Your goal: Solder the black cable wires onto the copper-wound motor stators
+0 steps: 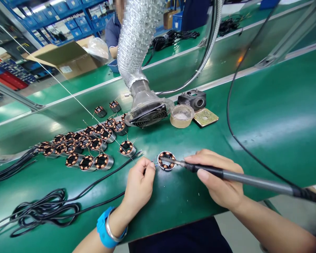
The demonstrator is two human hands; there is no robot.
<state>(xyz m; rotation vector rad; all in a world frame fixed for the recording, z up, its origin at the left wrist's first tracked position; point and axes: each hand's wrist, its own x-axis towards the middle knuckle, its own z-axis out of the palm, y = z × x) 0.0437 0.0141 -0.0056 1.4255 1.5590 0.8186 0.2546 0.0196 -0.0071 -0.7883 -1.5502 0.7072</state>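
My right hand (221,179) is closed around the handle of a soldering iron (239,177). The iron's tip reaches over a motor stator (166,161) with copper windings, which stands on the green bench; whether it touches is unclear. Just left of that stator, my left hand (141,181) pinches thin wires at its fingertips. A black cable (105,205) leads in under this hand. Another stator (127,149) stands behind the left hand, beside the stripped end of a second black cable (113,165). A thin pale strand (73,95) slants down from the upper left towards the left hand.
Several stators (86,163) crowd the left, near coiled black cables (50,207). A fume extractor hood (150,109) hangs over the bench. Behind are a round tub (181,116), a sponge tray (205,117) and an iron holder (193,99). A person (113,33) is across the bench.
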